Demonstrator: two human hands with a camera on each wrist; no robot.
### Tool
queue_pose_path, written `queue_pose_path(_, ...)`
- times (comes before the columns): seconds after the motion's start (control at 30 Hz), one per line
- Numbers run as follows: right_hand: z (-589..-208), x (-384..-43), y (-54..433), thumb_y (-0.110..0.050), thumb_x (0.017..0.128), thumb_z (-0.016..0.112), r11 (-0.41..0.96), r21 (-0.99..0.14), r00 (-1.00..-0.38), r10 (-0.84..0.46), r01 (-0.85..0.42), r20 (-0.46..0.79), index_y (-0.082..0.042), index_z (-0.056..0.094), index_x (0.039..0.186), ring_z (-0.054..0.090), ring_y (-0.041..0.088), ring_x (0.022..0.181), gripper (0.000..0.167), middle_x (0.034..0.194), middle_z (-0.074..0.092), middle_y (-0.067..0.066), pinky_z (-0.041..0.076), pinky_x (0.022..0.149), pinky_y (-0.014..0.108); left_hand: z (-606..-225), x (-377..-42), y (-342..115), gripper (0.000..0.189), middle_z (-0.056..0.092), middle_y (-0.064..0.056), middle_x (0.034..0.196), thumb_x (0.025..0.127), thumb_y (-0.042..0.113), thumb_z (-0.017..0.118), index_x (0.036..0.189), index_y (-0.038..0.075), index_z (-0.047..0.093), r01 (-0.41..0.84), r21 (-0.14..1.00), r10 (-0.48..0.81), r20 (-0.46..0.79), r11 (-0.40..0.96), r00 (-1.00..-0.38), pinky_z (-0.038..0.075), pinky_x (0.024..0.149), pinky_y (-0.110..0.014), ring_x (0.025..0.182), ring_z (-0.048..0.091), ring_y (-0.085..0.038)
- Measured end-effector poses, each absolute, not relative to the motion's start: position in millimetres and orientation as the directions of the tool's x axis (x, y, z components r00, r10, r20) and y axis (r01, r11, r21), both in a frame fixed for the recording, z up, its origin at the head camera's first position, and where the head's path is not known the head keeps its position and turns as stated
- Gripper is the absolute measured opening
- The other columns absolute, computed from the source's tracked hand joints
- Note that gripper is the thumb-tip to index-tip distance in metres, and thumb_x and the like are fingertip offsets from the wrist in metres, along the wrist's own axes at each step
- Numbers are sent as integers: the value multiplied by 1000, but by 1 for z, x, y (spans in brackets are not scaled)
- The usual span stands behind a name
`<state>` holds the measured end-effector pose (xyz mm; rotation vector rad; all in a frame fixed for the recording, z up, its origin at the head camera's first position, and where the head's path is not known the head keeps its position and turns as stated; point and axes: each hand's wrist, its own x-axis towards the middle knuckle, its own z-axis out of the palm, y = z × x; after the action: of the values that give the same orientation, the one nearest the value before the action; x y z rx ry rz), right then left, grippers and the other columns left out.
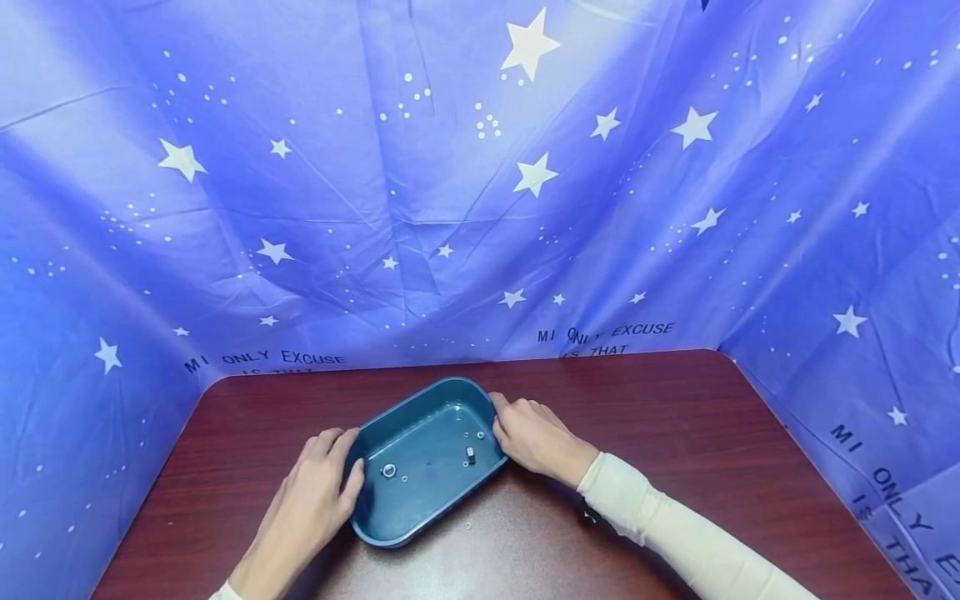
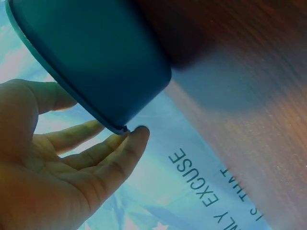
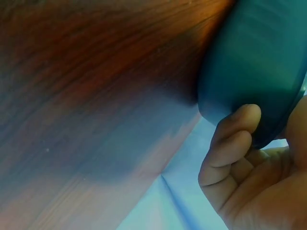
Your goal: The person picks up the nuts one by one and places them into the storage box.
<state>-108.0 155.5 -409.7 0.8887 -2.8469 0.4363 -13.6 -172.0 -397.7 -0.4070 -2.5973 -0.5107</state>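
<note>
A deep teal plastic tray (image 1: 420,508) with rounded corners stands slantwise on the table. At its left end my left hand (image 1: 307,483) grips the rim, thumb on the inner side and fingers outside. My right hand (image 1: 536,433) holds the opposite end by the rim; in the right wrist view its curled fingers (image 3: 235,139) press the tray's outer wall. Inside the tray lie a silvery ring-shaped piece (image 1: 388,471), a small dark block with a bright top (image 1: 470,455) and several tiny nut-like metal pieces (image 1: 481,435).
The dark red wood-grain table (image 1: 645,408) has rounded back corners. One tiny pale ring (image 1: 468,526) lies on it in front of the tray. Behind and at both sides hangs a blue cloth (image 1: 450,183) printed with white stars and lettering.
</note>
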Motion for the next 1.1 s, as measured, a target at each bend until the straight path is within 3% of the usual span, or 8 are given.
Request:
queue_pose_path(0.37,-411,-107,155,-10,107,54,793,-263,-835,-514,-549,193,8,61,141,59,14,62,39,68,55,-2,59,57,41,-396,-11,-166,45,72,-20,120,86,12,86,127,-5,76,425,191,256,563,885,-786,62,87,-58,111,68,-38)
queue_pose_path(0.63,-411,-107,155,-9,107,54,796,-271,-841,-509,-541,185,6,64,132,59,15,62,31,67,54,-1,59,56,42,-390,-6,-156,47,73,-18,123,87,14,85,130,-2,75,442,192,270,566,876,-779,61,87,-59,114,68,-36)
queue_pose_path(1.1,-412,-107,155,-12,108,54,802,-287,-852,-492,-524,179,5,64,134,64,16,66,33,76,65,6,62,61,45,-384,0,-140,43,72,-15,120,92,17,77,130,-4,74,501,159,329,582,851,-744,62,92,-55,114,68,-35)
